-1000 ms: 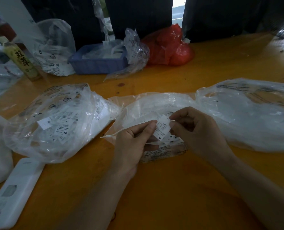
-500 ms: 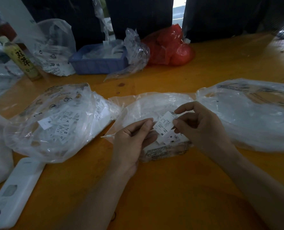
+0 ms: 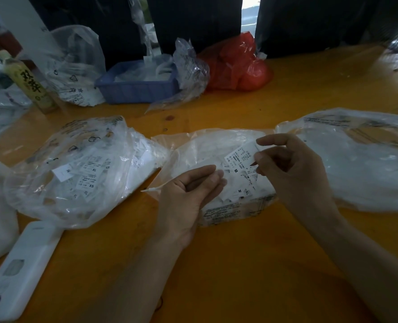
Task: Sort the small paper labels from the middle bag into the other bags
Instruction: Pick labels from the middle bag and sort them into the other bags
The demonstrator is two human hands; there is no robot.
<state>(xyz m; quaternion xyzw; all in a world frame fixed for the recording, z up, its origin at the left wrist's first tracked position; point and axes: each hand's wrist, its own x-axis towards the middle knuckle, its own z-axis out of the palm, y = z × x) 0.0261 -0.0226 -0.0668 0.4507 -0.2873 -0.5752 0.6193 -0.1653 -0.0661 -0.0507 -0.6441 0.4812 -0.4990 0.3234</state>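
A crinkled, clear plastic middle bag (image 3: 207, 145) lies open on the smooth orange wooden table (image 3: 240, 264), heaped with small white rectangular paper labels (image 3: 237, 192) printed with size letters such as M and XL. Over that bag, the right hand (image 3: 291, 169) pinches one thin white paper label (image 3: 240, 157) by its right edge between thumb and forefinger; the label tilts, its printed face up, an M at its lower end. The left hand (image 3: 188, 194) hovers at the bag's near left edge, palm turned up, fingers loosely curled and holding nothing, just apart from the held label. Left of the middle bag sits a puffy transparent left bag (image 3: 53, 183) with XL and XS labels showing through its glossy film. Right of the middle bag lies a flatter, cloudy clear right bag (image 3: 368, 164). Beyond the middle bag stand a blue plastic tray (image 3: 135, 89) and a shiny red plastic bag (image 3: 237, 64).
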